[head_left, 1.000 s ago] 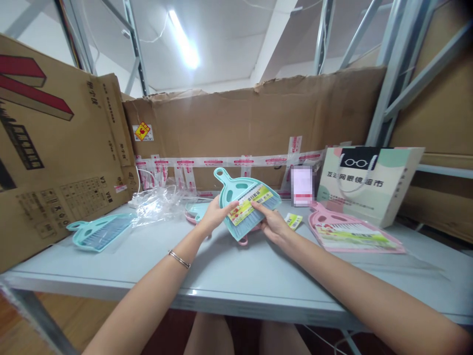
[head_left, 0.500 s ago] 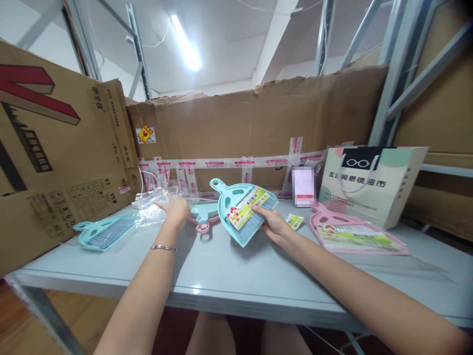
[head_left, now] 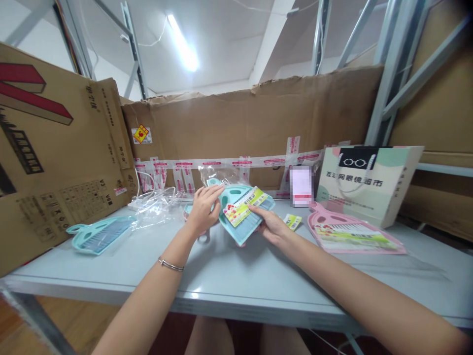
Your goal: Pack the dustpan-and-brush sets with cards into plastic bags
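Observation:
My right hand [head_left: 271,227] grips the lower edge of a teal mini dustpan and brush set [head_left: 244,209] with a yellow-green label, held tilted just above the grey table [head_left: 229,276]. My left hand [head_left: 203,209] pinches a clear plastic bag [head_left: 218,175] held up against the dustpan's handle end. The bag hides the handle in part. A pink dustpan piece [head_left: 201,236] peeks out under my left hand.
Another teal set [head_left: 98,234] lies at the left. A pile of clear bags [head_left: 155,204] sits behind it. A pink set [head_left: 351,234] lies at the right before a paper gift bag [head_left: 369,180]. Small label card [head_left: 293,221] nearby. Cardboard walls enclose the back and left.
My left hand let go of the dustpan, reached left to the bag pile, and came back holding a clear bag at the dustpan's handle. My right hand kept its hold.

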The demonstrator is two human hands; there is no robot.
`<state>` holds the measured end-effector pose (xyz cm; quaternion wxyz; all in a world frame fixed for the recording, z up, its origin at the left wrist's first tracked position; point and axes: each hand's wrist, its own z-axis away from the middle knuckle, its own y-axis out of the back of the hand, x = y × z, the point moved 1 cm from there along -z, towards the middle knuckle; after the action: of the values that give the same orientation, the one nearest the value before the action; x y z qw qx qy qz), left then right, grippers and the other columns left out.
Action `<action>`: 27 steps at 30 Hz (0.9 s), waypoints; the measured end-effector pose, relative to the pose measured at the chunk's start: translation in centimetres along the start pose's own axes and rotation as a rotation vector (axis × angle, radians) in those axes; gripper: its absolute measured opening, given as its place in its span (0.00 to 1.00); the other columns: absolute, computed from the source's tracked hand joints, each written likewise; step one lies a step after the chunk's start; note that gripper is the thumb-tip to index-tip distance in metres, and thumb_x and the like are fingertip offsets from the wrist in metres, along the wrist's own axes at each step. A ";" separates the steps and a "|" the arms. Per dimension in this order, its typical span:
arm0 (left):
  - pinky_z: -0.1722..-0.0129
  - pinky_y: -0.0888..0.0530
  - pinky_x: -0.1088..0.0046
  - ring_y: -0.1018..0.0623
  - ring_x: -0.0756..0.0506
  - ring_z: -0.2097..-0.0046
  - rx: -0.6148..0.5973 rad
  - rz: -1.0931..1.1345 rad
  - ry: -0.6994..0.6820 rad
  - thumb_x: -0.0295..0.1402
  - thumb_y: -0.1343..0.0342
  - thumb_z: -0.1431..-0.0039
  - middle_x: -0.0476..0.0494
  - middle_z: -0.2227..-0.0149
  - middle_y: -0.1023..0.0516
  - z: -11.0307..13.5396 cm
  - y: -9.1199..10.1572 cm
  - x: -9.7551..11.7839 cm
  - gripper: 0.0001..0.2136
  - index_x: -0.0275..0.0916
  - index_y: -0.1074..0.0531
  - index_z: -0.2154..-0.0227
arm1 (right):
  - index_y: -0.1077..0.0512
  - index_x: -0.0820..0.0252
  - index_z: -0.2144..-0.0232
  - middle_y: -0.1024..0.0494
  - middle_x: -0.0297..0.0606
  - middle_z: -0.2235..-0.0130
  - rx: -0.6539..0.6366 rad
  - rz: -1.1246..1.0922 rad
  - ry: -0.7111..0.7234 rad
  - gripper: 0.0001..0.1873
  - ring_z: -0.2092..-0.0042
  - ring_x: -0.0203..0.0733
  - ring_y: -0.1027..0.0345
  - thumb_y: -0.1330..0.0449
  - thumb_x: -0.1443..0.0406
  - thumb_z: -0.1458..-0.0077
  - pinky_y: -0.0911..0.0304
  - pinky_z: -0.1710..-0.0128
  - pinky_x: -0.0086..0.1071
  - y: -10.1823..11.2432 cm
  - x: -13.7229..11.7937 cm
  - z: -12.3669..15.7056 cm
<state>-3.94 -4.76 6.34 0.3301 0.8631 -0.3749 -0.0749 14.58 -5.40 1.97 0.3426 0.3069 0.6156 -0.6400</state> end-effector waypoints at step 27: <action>0.59 0.28 0.66 0.25 0.42 0.58 -0.122 1.216 0.638 0.34 0.34 0.62 0.39 0.58 0.25 0.6 -3.4 1.4 0.28 0.37 0.35 0.55 | 0.31 0.60 0.68 0.22 0.35 0.69 0.108 -0.073 0.125 0.11 0.68 0.39 0.27 0.35 0.67 0.58 0.29 0.70 0.31 0.5 -0.2 -0.6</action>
<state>-1.15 -4.38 3.90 0.4555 0.4593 -0.6720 0.3603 15.12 -4.83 1.77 0.2629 0.3417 0.6112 -0.6638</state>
